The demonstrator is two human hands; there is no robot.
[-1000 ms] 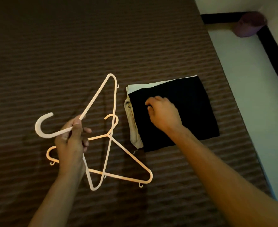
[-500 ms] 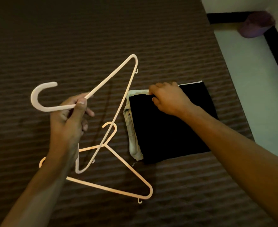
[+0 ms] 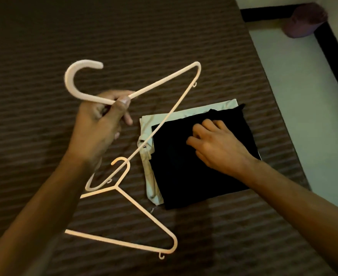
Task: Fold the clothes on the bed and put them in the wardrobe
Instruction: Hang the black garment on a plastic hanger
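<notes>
Black folded garment stacked on pale folded one, on bed near right edge. Right hand laid on stack, fingers loosely bent, nothing pinched. Pale hanger gripped at neck by left hand; second hanger left lying on bed. Folding judged done; next, stack to be lifted whole and carried to wardrobe.

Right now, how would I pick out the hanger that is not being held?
Start at the folded pile of clothes on the striped brown bed. Just left of it, nearer the camera, a pale hanger lies flat on the cover. Unlike the other hanger, which the left hand grips at the neck, nothing touches it.
</notes>
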